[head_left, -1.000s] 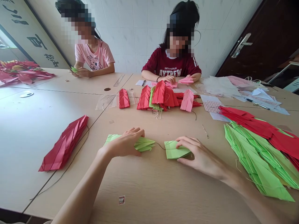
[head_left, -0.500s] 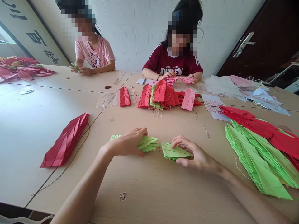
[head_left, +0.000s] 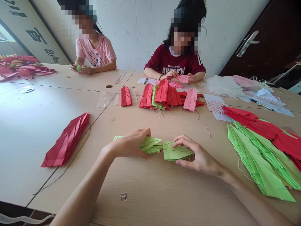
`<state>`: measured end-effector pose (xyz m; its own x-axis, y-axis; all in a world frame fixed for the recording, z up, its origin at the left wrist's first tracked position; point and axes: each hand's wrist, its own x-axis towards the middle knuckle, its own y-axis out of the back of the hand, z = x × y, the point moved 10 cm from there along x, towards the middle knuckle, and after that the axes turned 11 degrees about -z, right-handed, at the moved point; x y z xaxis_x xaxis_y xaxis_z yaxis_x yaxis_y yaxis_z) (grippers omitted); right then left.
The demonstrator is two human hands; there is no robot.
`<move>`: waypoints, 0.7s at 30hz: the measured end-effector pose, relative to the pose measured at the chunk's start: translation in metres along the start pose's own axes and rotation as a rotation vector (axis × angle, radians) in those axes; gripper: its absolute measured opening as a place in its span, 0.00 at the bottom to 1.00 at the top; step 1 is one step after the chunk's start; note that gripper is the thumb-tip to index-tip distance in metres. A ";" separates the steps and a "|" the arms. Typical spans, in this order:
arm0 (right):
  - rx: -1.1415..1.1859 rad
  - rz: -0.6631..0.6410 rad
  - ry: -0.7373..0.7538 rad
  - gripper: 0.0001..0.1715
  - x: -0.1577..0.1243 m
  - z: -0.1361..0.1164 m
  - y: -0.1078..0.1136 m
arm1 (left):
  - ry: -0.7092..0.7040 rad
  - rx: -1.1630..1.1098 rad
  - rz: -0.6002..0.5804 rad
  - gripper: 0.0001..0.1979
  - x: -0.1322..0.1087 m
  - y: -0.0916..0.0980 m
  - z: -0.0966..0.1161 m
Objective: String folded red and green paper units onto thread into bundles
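The left hand [head_left: 133, 142] bends over a long green paper [head_left: 150, 145] in the middle of the table [head_left: 150, 185], with its thumb on the near side and its far fingers partly hidden. The right hand [head_left: 199, 153] pinches a short green paper [head_left: 176, 152] between its fingers and thumb, just right of the long one. I cannot tell if the two papers touch. A folded red paper [head_left: 67, 141] lies to the left, and a green pile [head_left: 258, 160] lies to the right
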<state>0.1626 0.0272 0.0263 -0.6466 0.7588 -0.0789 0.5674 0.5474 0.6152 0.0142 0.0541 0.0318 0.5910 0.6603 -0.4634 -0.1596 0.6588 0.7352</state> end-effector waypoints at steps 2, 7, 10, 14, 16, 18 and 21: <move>-0.014 0.003 0.000 0.16 0.000 0.000 0.001 | -0.002 -0.003 0.002 0.17 0.000 0.000 0.000; -0.033 0.008 0.002 0.16 0.000 0.001 0.002 | -0.004 -0.008 0.011 0.17 0.000 0.000 -0.001; -0.034 0.007 -0.002 0.16 -0.001 0.000 0.002 | -0.008 -0.008 0.016 0.17 0.000 0.000 -0.001; -0.028 0.006 -0.005 0.16 -0.001 -0.001 0.002 | -0.007 -0.026 0.008 0.17 0.000 0.000 0.000; -0.039 0.012 -0.002 0.16 -0.001 -0.002 0.003 | -0.012 -0.030 0.004 0.17 0.000 0.001 0.001; -0.054 0.016 0.005 0.16 -0.001 -0.003 0.005 | -0.010 -0.034 0.004 0.17 0.000 0.001 0.001; -0.064 0.016 0.017 0.16 0.000 -0.004 0.005 | -0.003 -0.035 0.007 0.17 0.000 0.001 0.001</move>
<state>0.1641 0.0284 0.0324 -0.6462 0.7611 -0.0555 0.5447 0.5109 0.6650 0.0148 0.0542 0.0326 0.5924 0.6637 -0.4566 -0.1914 0.6665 0.7205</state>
